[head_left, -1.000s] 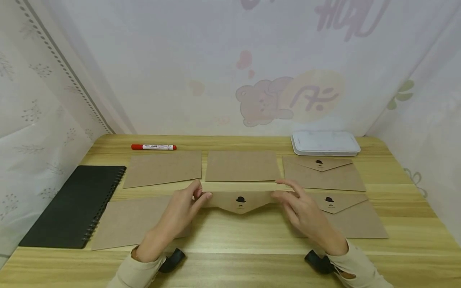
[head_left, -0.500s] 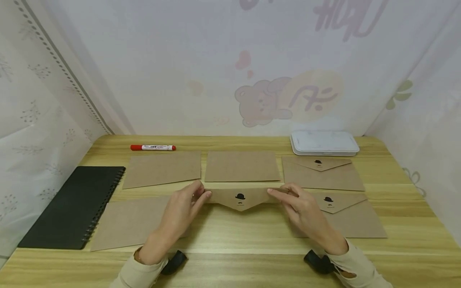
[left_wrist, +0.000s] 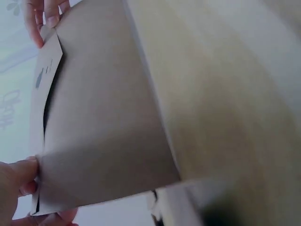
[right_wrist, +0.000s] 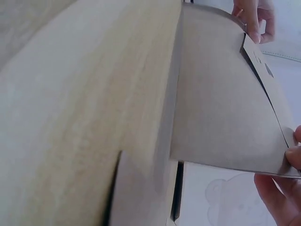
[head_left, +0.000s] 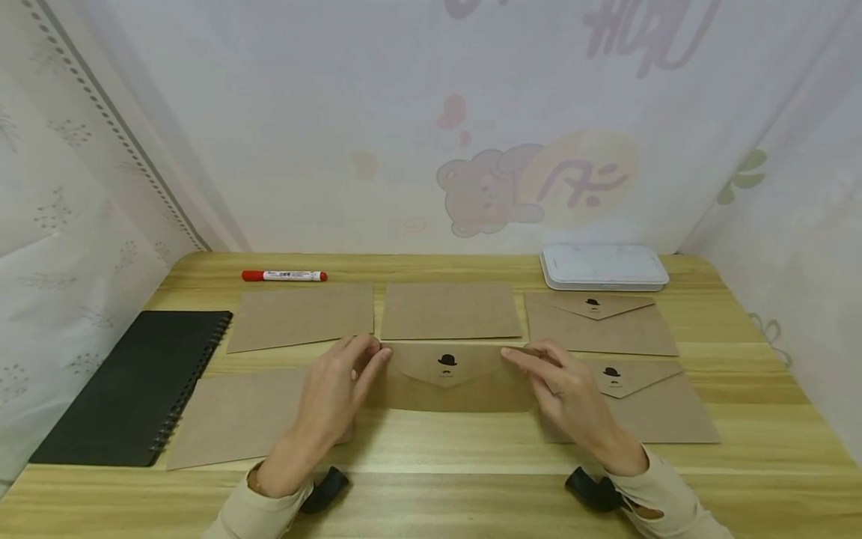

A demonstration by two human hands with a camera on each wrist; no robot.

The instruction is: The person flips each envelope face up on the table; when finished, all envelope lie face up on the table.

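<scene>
Held env. [head_left: 444, 397] tilts, front now showing — L hand [head_left: 331, 389] & R hand [head_left: 575, 393] pinch its 2 ends; 5 other envs. [head_left: 451, 311] behind & beside it.

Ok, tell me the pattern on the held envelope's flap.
A black hat above a small moustache on the flap; clearest in the head view.

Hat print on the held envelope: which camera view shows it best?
The head view: the hat print shows whole and nearly face-on, on the flap of the envelope. Both wrist views catch it only at a steep slant, squeezed to a narrow dark shape.
</scene>
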